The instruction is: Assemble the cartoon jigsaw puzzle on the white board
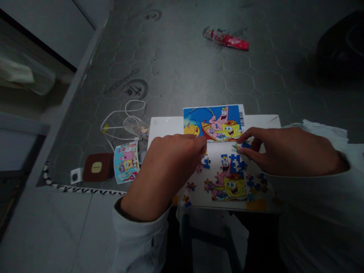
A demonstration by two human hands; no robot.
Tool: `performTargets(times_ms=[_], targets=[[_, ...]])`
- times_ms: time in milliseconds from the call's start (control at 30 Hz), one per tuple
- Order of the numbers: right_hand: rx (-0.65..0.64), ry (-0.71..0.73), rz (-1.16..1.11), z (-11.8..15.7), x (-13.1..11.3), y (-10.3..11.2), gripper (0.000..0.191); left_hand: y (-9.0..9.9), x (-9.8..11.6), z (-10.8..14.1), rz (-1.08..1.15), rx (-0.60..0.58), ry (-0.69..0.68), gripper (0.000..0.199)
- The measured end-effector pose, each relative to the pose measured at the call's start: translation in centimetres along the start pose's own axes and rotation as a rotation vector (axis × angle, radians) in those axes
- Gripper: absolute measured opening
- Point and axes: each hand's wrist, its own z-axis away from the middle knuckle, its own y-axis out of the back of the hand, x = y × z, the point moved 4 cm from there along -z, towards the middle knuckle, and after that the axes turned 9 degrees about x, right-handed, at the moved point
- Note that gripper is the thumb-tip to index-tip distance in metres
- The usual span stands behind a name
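A partly joined puzzle (231, 185) with a yellow cartoon figure lies on the white board (165, 122). Loose pieces (257, 184) are spread to its right, and a few more (190, 186) to its left. Behind them rests the picture card (213, 123), showing the cartoon figures in a boat. My right hand (278, 151) pinches a puzzle piece (245, 145) between thumb and finger, just below the card's right corner. My left hand (178, 159) is closed over the board's left part, fingertips near the card's lower edge; what it holds, if anything, is hidden.
Left of the board are a second cartoon card (126, 162), a brown box (97, 167) and a white cable (113, 112). A red wrapper (237, 42) lies on the floor farther off. A dark object (342, 49) stands at the upper right.
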Motion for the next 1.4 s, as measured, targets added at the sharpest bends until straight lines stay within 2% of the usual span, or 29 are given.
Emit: performTargets(times_ms=[67,200,300,433,600,833,933,1067,1167,1233,1400], targets=[[-0.007,0.020,-0.004,0.0,-0.1,-0.3,0.037,-0.1,0.0,0.0,0.008,0.006,-0.015,0.012],[0.059,-0.018,0.002,0.2,-0.8,-0.2,0.034,-0.2,0.2,-0.1,0.010,-0.015,-0.039,0.013],[0.018,-0.020,-0.007,0.2,-1.0,-0.3,0.033,-0.1,0.2,-0.1,-0.007,-0.011,-0.029,0.013],[-0.037,0.025,-0.036,-0.4,-0.1,-0.9,0.030,-0.1,0.2,0.0,-0.005,0.009,-0.026,0.013],[0.005,0.080,-0.050,-0.6,0.6,-1.2,0.029,0.1,0.2,0.1,-0.002,0.009,-0.020,0.015],[-0.052,-0.039,-0.016,-0.1,0.0,0.0,0.025,0.2,0.4,0.1,-0.004,-0.008,-0.015,0.017],[0.005,-0.084,-0.001,0.1,1.4,0.6,0.022,0.2,0.3,0.1,0.017,0.006,-0.013,0.017],[0.069,-0.093,-0.044,0.0,4.7,0.3,0.025,0.4,0.4,0.0,0.012,-0.032,0.010,0.019],[0.085,-0.046,-0.081,-0.3,6.4,-0.3,0.028,0.6,0.5,-0.1,0.000,-0.050,0.019,0.023],[0.067,-0.051,-0.084,-0.3,6.8,-0.6,0.030,0.7,0.6,0.0,0.005,-0.057,0.015,0.023],[0.005,-0.212,-0.037,0.1,6.7,-0.6,0.024,0.6,0.6,0.2,0.012,-0.067,0.018,0.021]])
